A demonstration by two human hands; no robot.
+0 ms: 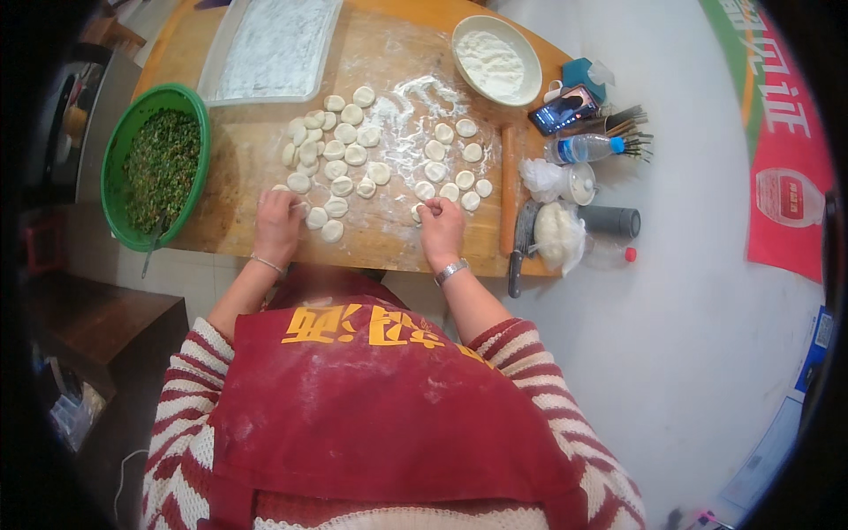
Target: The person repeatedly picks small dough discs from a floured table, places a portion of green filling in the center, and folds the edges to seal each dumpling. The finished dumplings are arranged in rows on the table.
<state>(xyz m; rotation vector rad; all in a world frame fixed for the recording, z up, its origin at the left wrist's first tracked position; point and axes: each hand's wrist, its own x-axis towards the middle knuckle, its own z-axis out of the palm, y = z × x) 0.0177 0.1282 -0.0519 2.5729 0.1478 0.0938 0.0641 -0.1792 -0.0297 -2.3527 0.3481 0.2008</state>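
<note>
Many small flattened dough discs (356, 155) lie in a left cluster and a looser right group on the floured wooden board (397, 248). At the left cluster's near edge is my left hand (275, 222), fingers bent down beside a pale disc; whether it grips one is hidden. My right hand (442, 228) pinches the edge of a dough disc (417, 212) at the near end of the right group. Loose white flour (407, 126) is spread between the two groups.
A green basin (205, 132) of chopped green filling stands left. Behind are a floured plastic tray (271, 53) and a flour bowl (535, 73). Along the right lie a rolling pin (508, 192), a knife (515, 271), bagged dough (556, 232), a phone (563, 111) and a bottle (583, 148).
</note>
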